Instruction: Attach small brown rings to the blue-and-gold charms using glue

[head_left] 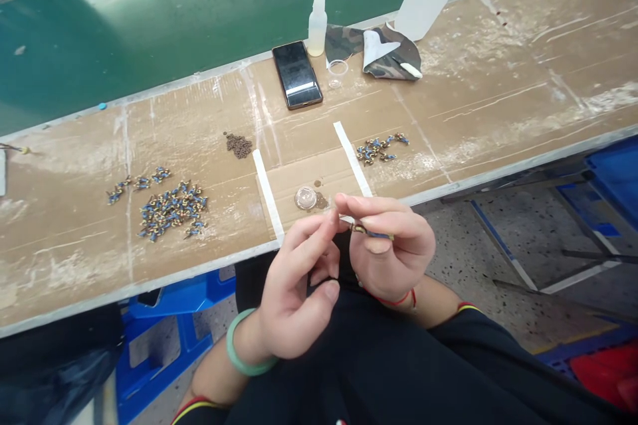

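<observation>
Head view: pinching a slim blue-and-gold strand-like piece between thumb and fingers of right hand, just above the near edge of a brown cardboard-covered bench. Reaching in with left hand, forefinger extended to right fingertips, thumb held apart; cannot tell whether anything is caught at the left fingertips.

Seems, from the meeting fingertips, to be at a fine, two-handed stage of working on one end of the piece. Would call for a steady right pinch and small, exact left fingertip movements, without tugging.

Just beyond the hands, between two white strips near the near edge, a clear round dish with small brown bits beside it. Left of the strips, a heap of small brown rings and, nearer the near edge, a large blue-and-gold pile; right of them, a smaller blue-and-gold cluster. Toward the far edge, a black phone, a translucent nozzle bottle and a camouflage cloth.
</observation>
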Demonstrator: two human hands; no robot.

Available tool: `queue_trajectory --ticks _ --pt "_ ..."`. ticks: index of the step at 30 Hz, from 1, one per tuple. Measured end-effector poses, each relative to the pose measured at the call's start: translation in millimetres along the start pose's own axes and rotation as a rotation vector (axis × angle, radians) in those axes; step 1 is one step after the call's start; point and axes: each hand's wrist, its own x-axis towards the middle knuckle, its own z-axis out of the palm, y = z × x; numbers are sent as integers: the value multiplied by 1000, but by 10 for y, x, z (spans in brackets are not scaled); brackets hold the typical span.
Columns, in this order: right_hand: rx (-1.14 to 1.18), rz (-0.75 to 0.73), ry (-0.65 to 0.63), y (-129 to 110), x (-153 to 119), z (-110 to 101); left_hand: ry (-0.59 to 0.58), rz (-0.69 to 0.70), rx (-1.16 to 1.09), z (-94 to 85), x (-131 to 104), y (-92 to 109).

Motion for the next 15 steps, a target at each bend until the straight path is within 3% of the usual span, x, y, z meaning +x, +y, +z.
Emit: queue_trajectory --ticks 4,15 --pt "-41 -168 72 -4 43 10 -21 9 -4 2 -10 -17" --pt "-61 -167 71 81 22 -11 -106 -12 -153 58 -11 -238"
